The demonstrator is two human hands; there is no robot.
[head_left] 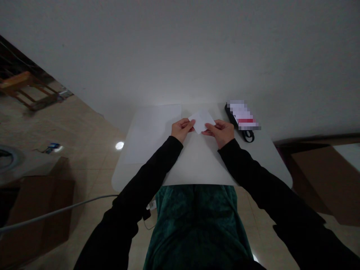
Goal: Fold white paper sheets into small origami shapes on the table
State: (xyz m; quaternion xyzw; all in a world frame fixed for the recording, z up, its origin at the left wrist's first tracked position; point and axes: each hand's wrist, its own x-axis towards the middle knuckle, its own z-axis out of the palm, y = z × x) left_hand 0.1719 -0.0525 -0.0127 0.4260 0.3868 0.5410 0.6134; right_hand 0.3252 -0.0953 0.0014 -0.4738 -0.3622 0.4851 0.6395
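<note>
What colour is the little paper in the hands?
The little paper is white; the head view shows it best.

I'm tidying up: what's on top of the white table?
A large paper sheet and a black-strapped object, partly blurred. Left hand, right hand, sleeves and small paper hide anything beneath.

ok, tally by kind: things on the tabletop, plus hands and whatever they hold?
Hands: 2 (left hand, right hand)
White paper: 2 (small held piece, larger flat sheet)
Black-edged object with pixelated front: 1
Total: 5
</note>
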